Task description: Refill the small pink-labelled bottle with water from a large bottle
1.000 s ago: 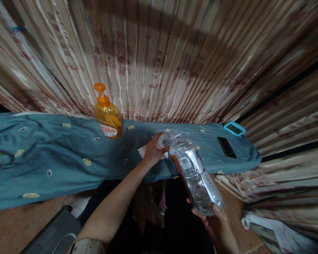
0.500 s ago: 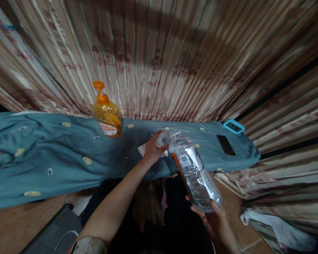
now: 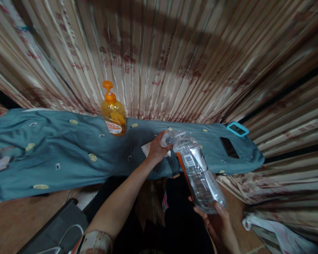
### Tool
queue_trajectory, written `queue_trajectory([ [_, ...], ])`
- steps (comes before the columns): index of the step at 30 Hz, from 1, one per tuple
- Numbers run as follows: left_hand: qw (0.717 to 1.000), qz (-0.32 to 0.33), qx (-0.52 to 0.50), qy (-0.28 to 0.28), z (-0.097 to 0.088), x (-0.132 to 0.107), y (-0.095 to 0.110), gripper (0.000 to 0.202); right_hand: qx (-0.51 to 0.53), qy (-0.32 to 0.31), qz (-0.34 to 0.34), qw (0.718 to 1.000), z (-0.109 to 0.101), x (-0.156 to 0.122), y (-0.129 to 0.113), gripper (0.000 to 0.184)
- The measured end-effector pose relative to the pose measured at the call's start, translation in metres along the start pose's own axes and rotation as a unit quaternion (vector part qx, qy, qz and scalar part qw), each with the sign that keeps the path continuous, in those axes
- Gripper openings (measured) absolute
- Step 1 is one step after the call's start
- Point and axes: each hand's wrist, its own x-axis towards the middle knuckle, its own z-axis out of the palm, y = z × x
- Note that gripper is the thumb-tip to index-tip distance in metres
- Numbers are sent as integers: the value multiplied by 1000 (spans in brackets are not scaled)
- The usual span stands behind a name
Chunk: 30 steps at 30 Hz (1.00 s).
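Observation:
My left hand [image 3: 157, 149] is closed around a small clear plastic container [image 3: 167, 139], whose exact kind I cannot make out. A large clear plastic bottle [image 3: 199, 174], with a silvery label and an orange strip, slants with its neck at that container. Whether the two touch is unclear. Its base rests in my right hand [image 3: 219, 221], fingers and thumb wrapped round it. Partly hidden under my left hand lies a white cloth or tissue [image 3: 145, 149]. Farther left, an orange pump bottle [image 3: 113, 116] of yellow-orange liquid stands upright.
A teal patterned cloth [image 3: 108, 160] covers the long narrow surface before me. Toward its right end lie a dark phone [image 3: 229, 147] and a blue-framed device with a small screen [image 3: 237, 129]. Curtains [image 3: 148, 63] hang behind. A grey box-like object [image 3: 55, 227] stands at lower left.
The whole scene has shifted slightly right in view as my head turned. Both hands keep their hold, and the large bottle stays at nearly the same slant.

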Motion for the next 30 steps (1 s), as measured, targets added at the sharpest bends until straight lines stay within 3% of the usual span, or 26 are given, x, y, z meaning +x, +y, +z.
queue_trajectory([
  [30, 1000, 28, -3, 7, 1, 1, -7, 56, 8, 2, 14, 1000, 6, 0, -2, 37],
])
